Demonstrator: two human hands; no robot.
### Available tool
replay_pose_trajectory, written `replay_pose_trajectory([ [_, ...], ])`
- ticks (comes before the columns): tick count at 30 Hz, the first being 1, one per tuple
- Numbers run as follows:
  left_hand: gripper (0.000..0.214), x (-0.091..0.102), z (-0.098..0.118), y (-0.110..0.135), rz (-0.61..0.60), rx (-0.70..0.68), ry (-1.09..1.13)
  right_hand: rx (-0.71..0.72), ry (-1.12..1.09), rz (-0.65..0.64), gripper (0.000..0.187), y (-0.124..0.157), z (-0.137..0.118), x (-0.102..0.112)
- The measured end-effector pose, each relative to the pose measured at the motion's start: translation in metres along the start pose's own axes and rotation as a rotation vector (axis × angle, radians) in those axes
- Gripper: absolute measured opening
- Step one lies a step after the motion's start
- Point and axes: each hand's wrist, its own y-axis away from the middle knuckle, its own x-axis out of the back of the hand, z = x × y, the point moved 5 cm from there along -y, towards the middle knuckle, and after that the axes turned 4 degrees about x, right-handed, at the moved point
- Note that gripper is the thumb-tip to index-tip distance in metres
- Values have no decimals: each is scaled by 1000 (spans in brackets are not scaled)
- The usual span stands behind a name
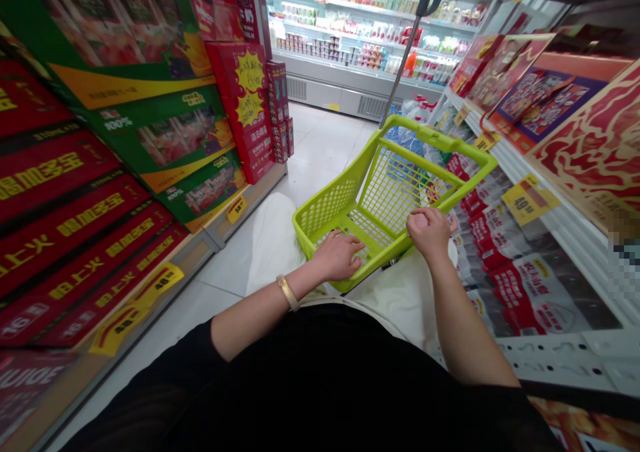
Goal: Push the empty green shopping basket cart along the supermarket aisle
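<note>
A lime-green plastic shopping basket (345,195) stands tilted on the floor in front of me, with nothing visible inside it. My left hand (340,255), a gold bracelet on its wrist, reaches over the near rim with fingers curled against the basket's inner mesh. My right hand (429,231) is closed on the near right rim of the basket. A long metal pull handle (407,49) rises from the basket's far side.
Stacked red and green gift boxes (100,192) fill the left shelves. On the right, a shelf holds red-and-white packages (520,285) with yellow price tags (529,199). A refrigerated display case (360,45) closes the aisle's far end. The white tiled floor (320,145) runs between.
</note>
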Motion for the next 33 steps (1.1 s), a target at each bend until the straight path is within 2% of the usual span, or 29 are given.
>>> replay_pose_trajectory([
  [6, 43, 2, 1, 1, -14, 0, 6, 13, -23, -17, 10, 18, -18, 2],
  [15, 42, 2, 1, 1, 17, -11, -22, 215, -191, -105, 7, 74, -100, 15],
  [18, 42, 2, 1, 1, 7, -17, -19, 243, -224, -139, 6, 86, -116, 17],
  [22, 41, 5, 1, 2, -1, -4, -7, 245, -231, -99, 8, 83, -110, 17],
  [29, 42, 3, 1, 2, 3, 7, -14, 59, -100, -2, 14, 52, -61, 9],
  [31, 42, 3, 1, 2, 8, 4, -13, 47, -102, 6, 14, 52, -61, 9],
  [33, 42, 3, 1, 2, 10, 4, -9, 71, -133, -2, 12, 59, -72, 11],
])
